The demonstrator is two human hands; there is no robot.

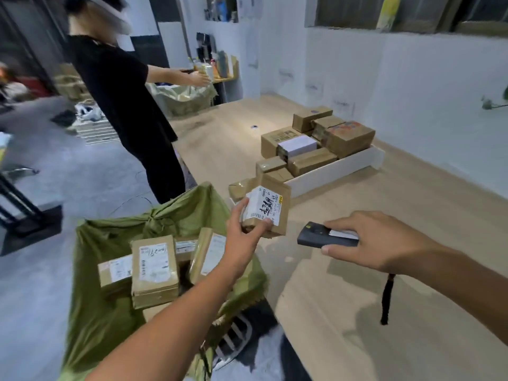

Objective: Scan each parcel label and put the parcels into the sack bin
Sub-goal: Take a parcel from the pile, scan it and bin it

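Head view: mid-scan, clasping brown cardboard parcel in left grip, black handheld scanner in right grip; next, aim at white label.

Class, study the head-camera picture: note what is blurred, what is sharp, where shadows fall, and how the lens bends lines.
Head view: the standing person is motion-blurred; the parcel in the left hand is sharp, its label print visible; the right hand holding the scanner casts a soft shadow on the table; the windowsill tilts and bows, a wide-angle effect.
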